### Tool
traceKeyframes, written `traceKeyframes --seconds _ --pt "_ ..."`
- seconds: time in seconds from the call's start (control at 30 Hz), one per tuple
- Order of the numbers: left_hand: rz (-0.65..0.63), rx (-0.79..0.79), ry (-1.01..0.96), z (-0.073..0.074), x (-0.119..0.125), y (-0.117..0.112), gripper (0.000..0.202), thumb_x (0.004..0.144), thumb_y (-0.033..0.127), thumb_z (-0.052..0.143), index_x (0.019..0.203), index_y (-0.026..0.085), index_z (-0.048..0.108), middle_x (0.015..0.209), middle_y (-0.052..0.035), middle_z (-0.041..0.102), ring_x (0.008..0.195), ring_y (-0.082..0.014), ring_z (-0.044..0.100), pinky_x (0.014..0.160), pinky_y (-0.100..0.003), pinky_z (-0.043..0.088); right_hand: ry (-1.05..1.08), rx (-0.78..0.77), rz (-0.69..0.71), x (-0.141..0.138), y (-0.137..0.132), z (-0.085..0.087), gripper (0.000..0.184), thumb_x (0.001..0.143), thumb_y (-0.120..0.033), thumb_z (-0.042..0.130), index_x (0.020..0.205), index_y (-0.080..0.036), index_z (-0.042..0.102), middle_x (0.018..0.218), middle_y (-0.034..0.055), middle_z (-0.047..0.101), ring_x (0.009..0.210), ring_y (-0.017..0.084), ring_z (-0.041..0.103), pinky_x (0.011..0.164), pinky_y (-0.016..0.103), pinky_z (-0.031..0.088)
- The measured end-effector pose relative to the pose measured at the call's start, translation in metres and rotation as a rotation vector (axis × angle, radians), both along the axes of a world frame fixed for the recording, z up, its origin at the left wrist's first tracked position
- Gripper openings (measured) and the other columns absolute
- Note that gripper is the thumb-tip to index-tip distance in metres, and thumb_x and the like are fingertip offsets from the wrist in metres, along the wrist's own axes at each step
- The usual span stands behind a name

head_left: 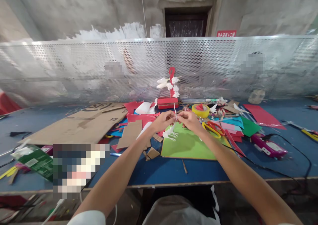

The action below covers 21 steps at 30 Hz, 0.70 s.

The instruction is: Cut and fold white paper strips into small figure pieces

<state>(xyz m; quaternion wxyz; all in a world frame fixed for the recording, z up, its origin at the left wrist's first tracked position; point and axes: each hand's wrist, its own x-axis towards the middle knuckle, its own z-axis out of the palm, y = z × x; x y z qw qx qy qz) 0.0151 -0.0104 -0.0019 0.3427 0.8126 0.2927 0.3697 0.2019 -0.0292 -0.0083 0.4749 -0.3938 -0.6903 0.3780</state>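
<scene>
My left hand (162,120) and my right hand (190,119) meet above a green paper sheet (188,145), both pinched on a thin white paper strip (175,114) that stands up between the fingertips. A white branching paper cutout (170,133) hangs just below my left hand. Behind them stands a red paper tree with white blossoms (171,85) on a red box base (167,102).
A yellow tape roll (200,110), yellow-handled scissors (211,129) and coloured paper sheets (238,124) lie to the right. A pink glue gun (268,147) with a black cord lies further right. Cardboard (79,124) covers the left. A perforated metal screen (74,66) closes off the blue table's (159,172) far side.
</scene>
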Motion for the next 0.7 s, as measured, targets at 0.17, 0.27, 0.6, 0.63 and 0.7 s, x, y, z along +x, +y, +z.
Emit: traceKeyframes --seconds 0.17,0.27,0.6,0.63,0.7 --pt "0.069 0.093 0.085 0.002 0.0 -0.003 0.025 0.087 0.04 0.057 0.086 0.015 0.055 0.073 -0.0016 0.059 0.063 -0.0109 0.055 0.057 -0.023 0.042 0.004 0.007 -0.015 0.001 0.002 -0.002 0.025 0.078 -0.041 0.063 0.082 -0.016 0.063 0.067 0.0019 0.062 0.046 0.009 0.049 0.042 0.021 0.041" --pt "0.098 0.132 0.107 0.001 0.0 -0.003 0.022 0.088 0.036 0.054 0.085 0.015 0.056 0.071 -0.0012 0.059 0.062 -0.0109 0.055 0.057 -0.022 0.041 -0.012 0.021 -0.036 0.001 0.002 -0.002 0.023 0.078 -0.039 0.062 0.082 -0.016 0.062 0.068 0.0019 0.062 0.045 0.009 0.049 0.041 0.022 0.042" --pt "0.052 0.041 0.01 -0.004 0.0 0.005 0.018 0.087 0.033 0.054 0.082 0.016 0.053 0.069 0.0003 0.054 0.059 -0.0095 0.052 0.056 -0.022 0.041 0.01 0.014 -0.001 0.001 0.004 -0.004 0.022 0.079 -0.039 0.061 0.082 -0.018 0.062 0.075 0.0049 0.066 0.057 0.014 0.056 0.043 0.023 0.044" --pt "0.04 0.027 -0.014 -0.005 0.0 0.006 0.018 0.087 0.033 0.055 0.082 0.016 0.053 0.069 0.0004 0.054 0.06 -0.0094 0.052 0.057 -0.022 0.042 0.018 0.011 0.005 0.001 0.005 -0.005 0.021 0.08 -0.039 0.06 0.082 -0.018 0.062 0.077 0.0054 0.066 0.06 0.015 0.058 0.043 0.023 0.045" --pt "0.021 -0.001 -0.053 -0.005 -0.001 0.007 0.018 0.086 0.033 0.056 0.081 0.016 0.052 0.07 0.0007 0.054 0.06 -0.009 0.052 0.058 -0.022 0.043 0.025 0.01 0.016 0.001 0.005 -0.005 0.02 0.08 -0.039 0.06 0.083 -0.018 0.061 0.077 0.0052 0.066 0.063 0.015 0.058 0.043 0.022 0.045"
